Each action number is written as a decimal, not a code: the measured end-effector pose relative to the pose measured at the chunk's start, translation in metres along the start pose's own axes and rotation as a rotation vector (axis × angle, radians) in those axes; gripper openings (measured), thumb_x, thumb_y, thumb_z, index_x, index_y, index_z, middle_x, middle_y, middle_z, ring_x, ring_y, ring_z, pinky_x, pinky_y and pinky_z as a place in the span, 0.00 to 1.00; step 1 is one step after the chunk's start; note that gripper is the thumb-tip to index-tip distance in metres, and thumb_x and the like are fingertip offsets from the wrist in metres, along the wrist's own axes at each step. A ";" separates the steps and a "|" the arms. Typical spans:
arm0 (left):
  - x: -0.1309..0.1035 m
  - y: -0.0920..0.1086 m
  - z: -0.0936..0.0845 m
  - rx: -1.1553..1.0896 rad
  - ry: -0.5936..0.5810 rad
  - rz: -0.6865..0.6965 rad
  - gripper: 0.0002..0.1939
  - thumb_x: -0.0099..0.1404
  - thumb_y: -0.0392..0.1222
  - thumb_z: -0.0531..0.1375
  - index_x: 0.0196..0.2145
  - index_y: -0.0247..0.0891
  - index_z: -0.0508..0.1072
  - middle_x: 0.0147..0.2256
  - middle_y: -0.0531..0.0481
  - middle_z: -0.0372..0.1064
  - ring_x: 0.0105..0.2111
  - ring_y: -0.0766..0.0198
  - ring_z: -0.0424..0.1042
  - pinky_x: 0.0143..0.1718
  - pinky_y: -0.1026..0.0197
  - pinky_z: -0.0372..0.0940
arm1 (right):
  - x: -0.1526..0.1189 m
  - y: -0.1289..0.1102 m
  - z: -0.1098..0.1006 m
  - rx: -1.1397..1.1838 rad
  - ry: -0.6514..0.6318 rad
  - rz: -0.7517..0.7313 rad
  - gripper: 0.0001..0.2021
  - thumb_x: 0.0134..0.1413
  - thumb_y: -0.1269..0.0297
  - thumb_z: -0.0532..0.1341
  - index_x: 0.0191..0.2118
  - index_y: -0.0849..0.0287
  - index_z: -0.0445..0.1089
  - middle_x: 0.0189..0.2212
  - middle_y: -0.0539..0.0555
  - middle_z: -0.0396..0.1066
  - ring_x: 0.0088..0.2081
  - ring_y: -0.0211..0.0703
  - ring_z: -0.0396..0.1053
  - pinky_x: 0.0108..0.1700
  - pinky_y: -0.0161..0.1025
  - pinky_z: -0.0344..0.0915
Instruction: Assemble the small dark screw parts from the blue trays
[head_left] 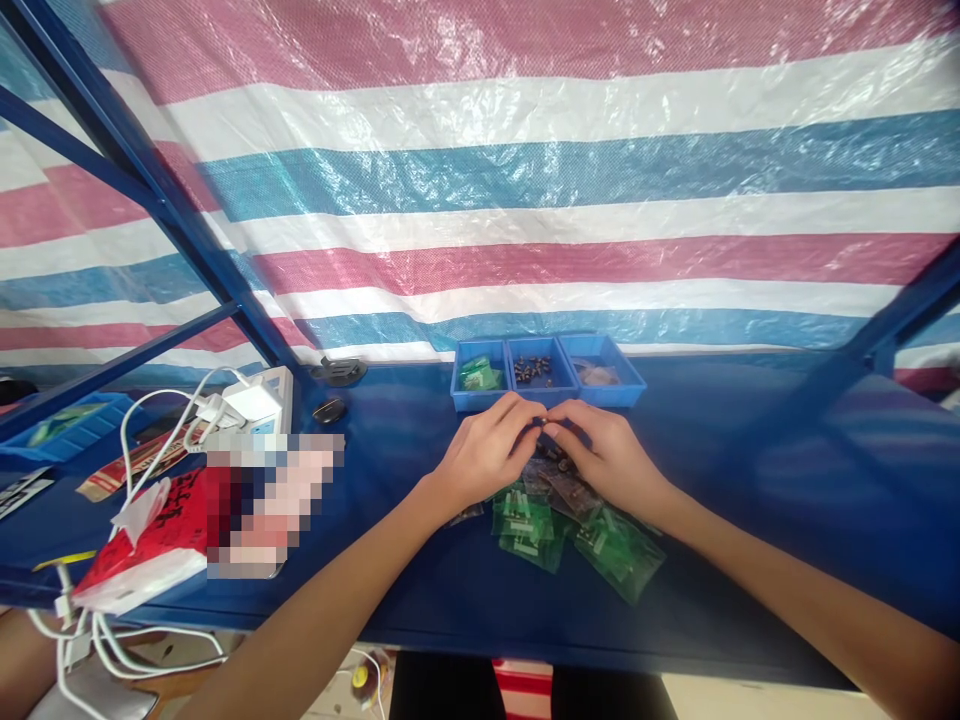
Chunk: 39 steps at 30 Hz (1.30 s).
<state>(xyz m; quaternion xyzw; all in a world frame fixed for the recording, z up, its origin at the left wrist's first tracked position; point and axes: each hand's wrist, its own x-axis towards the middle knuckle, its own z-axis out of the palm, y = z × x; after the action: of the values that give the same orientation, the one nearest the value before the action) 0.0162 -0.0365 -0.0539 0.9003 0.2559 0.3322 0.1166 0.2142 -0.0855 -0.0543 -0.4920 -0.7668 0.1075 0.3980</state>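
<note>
Small dark piece (541, 424) pinched between fingertips of left hand (491, 445) and right hand (611, 450), hands nearly together over surface (405, 430), near green packets (621, 555). Fingertip fitting or checking seemingly in hand; steady pinch called for.

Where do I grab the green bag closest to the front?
Probably pinch the near corner of the green bag, coming from the front edge of the blue table: the bag looks thin and flat, that corner sticks out, and the right hand is by its far end.
</note>
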 end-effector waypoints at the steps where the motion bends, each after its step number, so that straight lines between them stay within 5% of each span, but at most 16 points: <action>1: 0.000 0.000 0.000 0.005 -0.001 0.009 0.10 0.77 0.42 0.51 0.51 0.41 0.67 0.45 0.46 0.70 0.34 0.64 0.71 0.31 0.63 0.62 | 0.000 0.000 0.000 0.004 -0.003 -0.003 0.09 0.71 0.61 0.54 0.41 0.55 0.70 0.33 0.55 0.75 0.34 0.47 0.72 0.33 0.41 0.65; 8: 0.000 -0.002 0.000 -0.064 -0.039 -0.007 0.09 0.76 0.46 0.54 0.43 0.39 0.69 0.40 0.48 0.68 0.34 0.64 0.69 0.33 0.63 0.63 | 0.002 -0.002 0.000 -0.011 0.012 -0.028 0.12 0.70 0.61 0.55 0.33 0.55 0.68 0.30 0.53 0.73 0.33 0.46 0.70 0.35 0.41 0.65; 18: 0.004 0.004 0.002 -0.202 -0.078 -0.161 0.12 0.78 0.46 0.47 0.45 0.39 0.67 0.39 0.48 0.68 0.36 0.61 0.69 0.37 0.59 0.62 | -0.001 0.004 -0.004 -0.110 0.045 -0.130 0.06 0.70 0.65 0.55 0.47 0.54 0.68 0.40 0.56 0.74 0.41 0.49 0.73 0.40 0.43 0.69; 25: 0.005 0.004 0.005 -0.203 -0.075 -0.118 0.18 0.80 0.48 0.44 0.39 0.39 0.67 0.36 0.48 0.66 0.36 0.60 0.68 0.39 0.59 0.62 | -0.002 0.004 -0.002 -0.150 0.038 -0.193 0.05 0.70 0.66 0.56 0.44 0.54 0.69 0.39 0.56 0.76 0.43 0.51 0.72 0.43 0.45 0.69; 28: 0.004 0.005 0.005 -0.184 -0.048 -0.141 0.16 0.79 0.47 0.45 0.39 0.39 0.68 0.35 0.49 0.67 0.36 0.61 0.69 0.38 0.59 0.62 | -0.002 0.003 -0.001 -0.152 0.044 -0.148 0.06 0.70 0.66 0.55 0.43 0.55 0.69 0.38 0.56 0.75 0.40 0.50 0.72 0.40 0.44 0.69; 33: 0.001 0.003 0.004 -0.112 -0.033 -0.106 0.10 0.76 0.44 0.52 0.52 0.41 0.66 0.45 0.46 0.69 0.39 0.61 0.71 0.37 0.61 0.65 | 0.001 0.004 -0.001 -0.101 0.066 -0.045 0.06 0.70 0.65 0.55 0.42 0.56 0.70 0.36 0.55 0.75 0.37 0.48 0.73 0.37 0.42 0.67; 39: -0.001 -0.004 0.007 -0.084 -0.011 -0.065 0.09 0.75 0.46 0.55 0.49 0.41 0.67 0.43 0.48 0.69 0.37 0.63 0.72 0.34 0.63 0.65 | 0.002 -0.002 -0.001 0.043 -0.009 0.063 0.08 0.69 0.62 0.57 0.39 0.55 0.72 0.31 0.51 0.76 0.29 0.44 0.71 0.30 0.38 0.63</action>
<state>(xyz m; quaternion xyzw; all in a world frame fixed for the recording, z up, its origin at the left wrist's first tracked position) 0.0188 -0.0339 -0.0605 0.8876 0.2702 0.3337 0.1667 0.2128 -0.0853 -0.0514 -0.5069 -0.7502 0.1384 0.4014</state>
